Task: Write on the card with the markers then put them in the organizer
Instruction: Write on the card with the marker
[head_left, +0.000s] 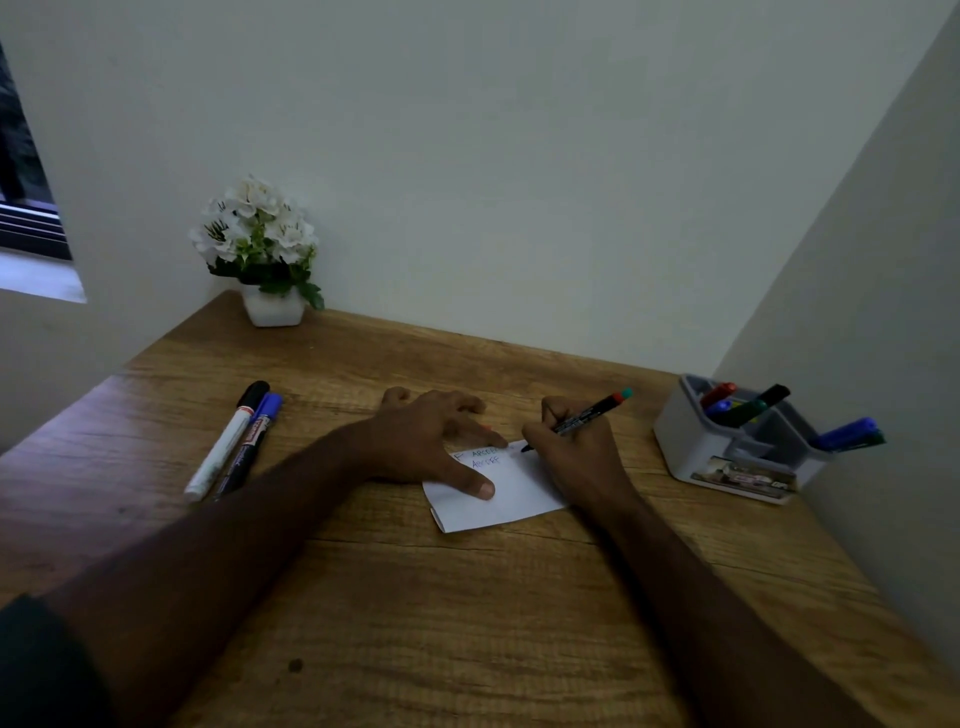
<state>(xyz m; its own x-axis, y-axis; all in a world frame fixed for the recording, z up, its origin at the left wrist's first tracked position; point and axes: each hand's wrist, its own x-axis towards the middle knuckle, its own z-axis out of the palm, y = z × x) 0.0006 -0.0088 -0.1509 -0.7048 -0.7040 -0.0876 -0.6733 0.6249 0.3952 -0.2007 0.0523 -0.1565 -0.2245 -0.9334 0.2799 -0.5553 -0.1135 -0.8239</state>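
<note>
A white card (514, 491) lies on the wooden desk (467, 597) with two short lines of letters near its top edge. My left hand (431, 441) presses flat on the card's left part, thumb and forefinger spread. My right hand (576, 452) grips a black marker with a green end (592, 413), its tip touching the card's upper right corner. Two capped markers lie side by side at the left: a white one with a black cap (226, 444) and a dark one with a blue cap (252, 441). A grey organizer (691, 441) at the right holds several markers.
A white pot of white flowers (265, 254) stands in the desk's far left corner. Walls close the desk at the back and on the right, right behind the organizer. A window opening shows at the far left.
</note>
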